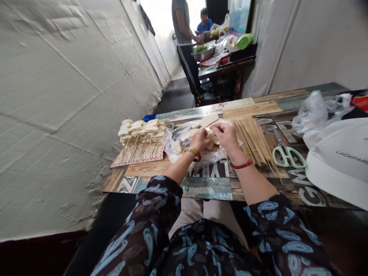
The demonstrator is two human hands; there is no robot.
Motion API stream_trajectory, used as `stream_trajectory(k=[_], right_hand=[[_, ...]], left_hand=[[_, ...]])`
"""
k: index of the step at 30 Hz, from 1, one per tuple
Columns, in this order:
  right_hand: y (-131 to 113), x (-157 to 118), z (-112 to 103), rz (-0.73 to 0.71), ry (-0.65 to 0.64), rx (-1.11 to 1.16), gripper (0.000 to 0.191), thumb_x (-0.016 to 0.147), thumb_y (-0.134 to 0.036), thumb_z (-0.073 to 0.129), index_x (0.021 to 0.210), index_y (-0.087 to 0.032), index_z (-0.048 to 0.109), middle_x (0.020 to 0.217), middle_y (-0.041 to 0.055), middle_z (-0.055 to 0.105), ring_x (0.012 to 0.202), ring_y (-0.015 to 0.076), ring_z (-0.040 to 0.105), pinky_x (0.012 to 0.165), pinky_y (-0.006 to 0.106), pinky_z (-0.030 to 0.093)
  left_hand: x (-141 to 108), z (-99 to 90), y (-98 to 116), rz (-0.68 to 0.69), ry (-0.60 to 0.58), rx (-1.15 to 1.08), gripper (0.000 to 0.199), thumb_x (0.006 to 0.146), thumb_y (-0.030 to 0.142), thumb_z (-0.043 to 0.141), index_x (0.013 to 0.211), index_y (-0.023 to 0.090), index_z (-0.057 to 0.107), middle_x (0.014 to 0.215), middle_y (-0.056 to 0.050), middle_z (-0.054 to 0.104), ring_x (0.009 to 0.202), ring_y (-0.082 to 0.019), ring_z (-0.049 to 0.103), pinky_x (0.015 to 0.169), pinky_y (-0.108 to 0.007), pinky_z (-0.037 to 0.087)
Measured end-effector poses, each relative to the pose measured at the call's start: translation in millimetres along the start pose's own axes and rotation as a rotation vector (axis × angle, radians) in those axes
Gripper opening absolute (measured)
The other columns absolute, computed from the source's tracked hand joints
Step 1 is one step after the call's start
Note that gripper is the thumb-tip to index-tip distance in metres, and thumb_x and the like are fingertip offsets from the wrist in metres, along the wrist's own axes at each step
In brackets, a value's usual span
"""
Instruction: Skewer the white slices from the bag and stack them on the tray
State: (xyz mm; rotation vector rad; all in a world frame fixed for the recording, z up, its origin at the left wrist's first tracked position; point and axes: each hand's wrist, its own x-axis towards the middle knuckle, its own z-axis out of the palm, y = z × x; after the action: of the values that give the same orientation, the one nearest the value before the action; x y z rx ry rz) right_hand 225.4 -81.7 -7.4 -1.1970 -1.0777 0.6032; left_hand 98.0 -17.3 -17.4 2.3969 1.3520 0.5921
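Observation:
Over an opened clear plastic bag point(170, 149) of pale, flat oval food slices point(209, 120), my two hands work close together. My left hand point(200, 140) has its fingers curled down among the slices; what they grip is hidden. My right hand point(225, 135) pinches thumb and fingers beside it, on something too small to make out. Left of the bag, similar slices threaded on sticks point(140, 130) lie piled on a sheet with a red striped edge point(156, 154). Just right of my right hand lies a spread bundle of wooden skewers point(251, 138).
Green-handled scissors point(289, 155), a white cap point(340, 157) and a crumpled plastic bag point(312, 111) lie to the right on the table. A rough white wall point(57, 115) borders the left. Beyond, a person point(186, 42) stands by a second table point(212, 71); another person point(204, 25) is behind.

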Motion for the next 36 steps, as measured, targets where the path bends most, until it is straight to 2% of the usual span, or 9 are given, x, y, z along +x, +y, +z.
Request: stream_trajectory(k=[3, 5, 9, 13, 15, 17, 24, 31, 36], right_hand=[[-0.6, 0.6, 0.0, -0.001, 0.006, 0.02, 0.027, 0.079, -0.041, 0.061, 0.073, -0.017, 0.071, 0.06, -0.0009, 0.058, 0.057, 0.0136, 0.049, 0.055, 0.024, 0.038], [-0.7, 1.3, 0.6, 0.004, 0.014, 0.042, 0.027, 0.079, -0.041, 0.062, 0.073, -0.017, 0.071, 0.061, -0.001, 0.058, 0.058, 0.0133, 0.049, 0.055, 0.024, 0.039], [-0.8, 2.2, 2.4, 0.017, -0.013, 0.081, 0.027, 0.079, -0.042, 0.063, 0.074, -0.017, 0.071, 0.062, -0.0007, 0.061, 0.058, 0.0135, 0.05, 0.054, 0.024, 0.039], [-2.2, 0.2, 5.6, 0.011, -0.023, 0.086, 0.026, 0.078, -0.04, 0.062, 0.074, -0.017, 0.072, 0.064, 0.0003, 0.064, 0.06, 0.0147, 0.054, 0.056, 0.025, 0.041], [-3.2, -1.1, 8.7, 0.004, -0.053, 0.08, 0.026, 0.079, -0.039, 0.061, 0.071, -0.017, 0.07, 0.063, 0.0005, 0.064, 0.061, 0.0153, 0.055, 0.059, 0.026, 0.042], [-3.9, -1.9, 12.4, -0.001, -0.077, 0.075, 0.026, 0.08, -0.04, 0.06, 0.07, -0.018, 0.07, 0.063, 0.0006, 0.065, 0.061, 0.0158, 0.055, 0.059, 0.026, 0.043], [-3.6, -6.3, 19.6, 0.001, -0.128, 0.066, 0.029, 0.083, -0.041, 0.061, 0.074, -0.015, 0.07, 0.067, 0.0008, 0.064, 0.062, 0.0138, 0.053, 0.059, 0.025, 0.041], [-15.9, -13.9, 19.3, 0.06, -0.209, 0.098, 0.027, 0.083, -0.04, 0.061, 0.079, -0.015, 0.07, 0.064, -0.0005, 0.059, 0.059, 0.0124, 0.048, 0.056, 0.024, 0.038], [-19.9, -21.3, 24.0, 0.044, -0.276, 0.035, 0.025, 0.084, -0.037, 0.06, 0.078, -0.015, 0.071, 0.068, 0.0012, 0.063, 0.063, 0.0133, 0.053, 0.06, 0.025, 0.04]], left_hand=[[-5.3, -1.7, -0.1, -0.047, 0.002, -0.221, 0.026, 0.065, 0.013, 0.071, 0.087, 0.019, 0.059, 0.068, 0.004, 0.056, 0.063, -0.012, 0.05, 0.063, -0.026, 0.041], [-9.1, -8.6, -4.0, -0.11, -0.022, -0.461, 0.028, 0.065, 0.017, 0.073, 0.09, 0.017, 0.062, 0.065, 0.005, 0.057, 0.06, -0.011, 0.05, 0.06, -0.024, 0.041], [-17.0, -37.1, -17.6, -0.227, -0.042, -0.911, 0.03, 0.065, 0.037, 0.08, 0.081, 0.016, 0.067, 0.076, -0.001, 0.066, 0.066, -0.01, 0.057, 0.06, -0.021, 0.044], [-25.7, -65.2, -22.4, -0.306, -0.012, -1.143, 0.032, 0.063, 0.038, 0.084, 0.084, 0.019, 0.07, 0.084, -0.001, 0.069, 0.072, -0.011, 0.062, 0.066, -0.022, 0.051], [-30.1, -71.3, -21.2, -0.32, -0.026, -1.216, 0.032, 0.065, 0.039, 0.083, 0.087, 0.019, 0.071, 0.092, -0.003, 0.072, 0.079, -0.014, 0.066, 0.076, -0.027, 0.056], [-33.4, -71.6, -20.9, -0.332, -0.042, -1.275, 0.032, 0.067, 0.039, 0.083, 0.09, 0.02, 0.073, 0.095, -0.005, 0.073, 0.082, -0.017, 0.069, 0.079, -0.03, 0.058], [-36.3, -61.6, -27.8, -0.383, -0.036, -1.41, 0.041, 0.064, 0.039, 0.088, 0.09, 0.01, 0.072, 0.086, -0.009, 0.074, 0.076, -0.017, 0.069, 0.073, -0.029, 0.059], [-32.4, -65.2, -38.8, -0.386, 0.022, -1.481, 0.036, 0.064, 0.034, 0.088, 0.087, 0.011, 0.072, 0.083, -0.006, 0.074, 0.071, -0.016, 0.068, 0.067, -0.026, 0.059], [-35.1, -63.1, -53.0, -0.399, 0.071, -1.531, 0.03, 0.069, 0.03, 0.084, 0.089, 0.011, 0.071, 0.083, -0.006, 0.073, 0.064, -0.014, 0.065, 0.059, -0.025, 0.058]])
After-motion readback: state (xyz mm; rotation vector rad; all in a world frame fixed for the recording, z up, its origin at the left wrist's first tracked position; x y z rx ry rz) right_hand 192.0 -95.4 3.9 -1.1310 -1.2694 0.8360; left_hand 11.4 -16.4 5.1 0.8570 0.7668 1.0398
